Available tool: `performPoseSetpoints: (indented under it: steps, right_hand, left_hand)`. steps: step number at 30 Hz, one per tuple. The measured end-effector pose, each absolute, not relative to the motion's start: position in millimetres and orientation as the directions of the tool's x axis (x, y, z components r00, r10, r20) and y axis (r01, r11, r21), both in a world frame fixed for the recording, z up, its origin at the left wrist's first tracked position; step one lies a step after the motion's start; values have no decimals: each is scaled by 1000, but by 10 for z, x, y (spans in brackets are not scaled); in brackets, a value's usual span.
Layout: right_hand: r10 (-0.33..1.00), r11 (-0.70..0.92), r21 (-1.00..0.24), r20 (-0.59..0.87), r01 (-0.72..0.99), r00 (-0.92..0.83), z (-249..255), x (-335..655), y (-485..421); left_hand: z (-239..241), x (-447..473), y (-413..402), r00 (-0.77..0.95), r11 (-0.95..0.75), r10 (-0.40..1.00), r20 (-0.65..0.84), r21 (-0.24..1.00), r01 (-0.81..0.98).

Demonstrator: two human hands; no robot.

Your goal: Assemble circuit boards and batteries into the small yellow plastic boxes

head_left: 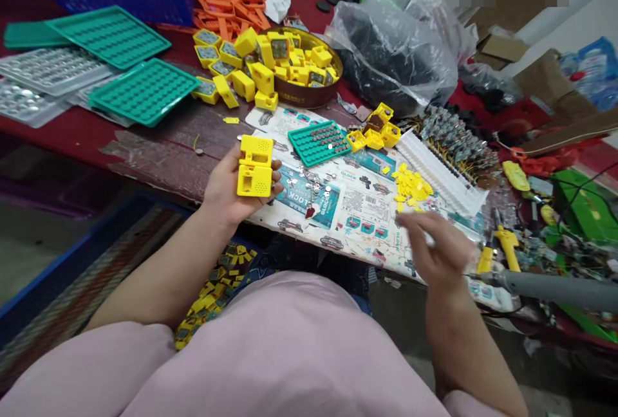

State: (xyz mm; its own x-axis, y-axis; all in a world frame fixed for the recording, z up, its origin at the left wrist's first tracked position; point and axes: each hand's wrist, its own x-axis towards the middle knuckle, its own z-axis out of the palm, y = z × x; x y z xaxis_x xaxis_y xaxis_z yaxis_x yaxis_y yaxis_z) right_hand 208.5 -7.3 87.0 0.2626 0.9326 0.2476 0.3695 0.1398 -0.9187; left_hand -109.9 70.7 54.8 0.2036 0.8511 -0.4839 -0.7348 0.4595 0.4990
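Note:
Two yellow plastic casings [254, 171], joined or lying edge to edge, rest in my left hand [224, 195]. Their faces show small round speaker holes and square openings, and my fingers curl round behind them. My right hand [437, 246] hovers at the table's front edge, smeared by motion, with its fingers drawn together. Whatever it may hold is too blurred to name; something whitish shows by the fingers. Just beyond it lies a heap of small yellow plastic pieces [412, 185]. A green tray [302, 145] with button cells [329, 134] sits between the hands, and small metal parts [313, 188] lie scattered nearby.
Behind are a round tin [302, 96] full of yellow casings, orange parts [229, 5] and a plastic bag [396, 50]. More green trays [145, 92] lie left. To the right stand a white rack [441, 172], a grey bar [560, 288] and wired parts [456, 140].

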Motion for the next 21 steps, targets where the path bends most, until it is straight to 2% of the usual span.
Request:
performPoseSetpoints:
  steps: [2,4,6,9,12,16,21]
  right_hand:
    - [955,260,-778,294,572,-34,775,1852,341]
    - [905,422,-526,288,739,-312,681,1586,825]
    - [896,444,-355,182,822,-406,593,1302,1268]
    - [935,352,-205,29,913,-354,484,931,1713]
    - [944,302,-168,-82,939,-318,404,715,1895]
    - [962,252,-152,-63,956,-264,328,597,1870]
    - [991,117,-155,-40,981,-125,325,483,1681]
  left_hand:
    - [560,-1117,679,215,479,838,-502,487,-730]
    - [569,-1147,648,202,491,827,-524,499,-714]
    - [574,-1182,619,183,494,820,-542,509,-705]
    - [583,-1231,578,185,496,816,-547,501,-710]
    - [597,-1271,557,187,531,788,-586,496,-687]
    - [605,-1286,605,180,575,755,-631,503,-645]
    - [583,-1260,692,236,573,766,-598,469,-672]
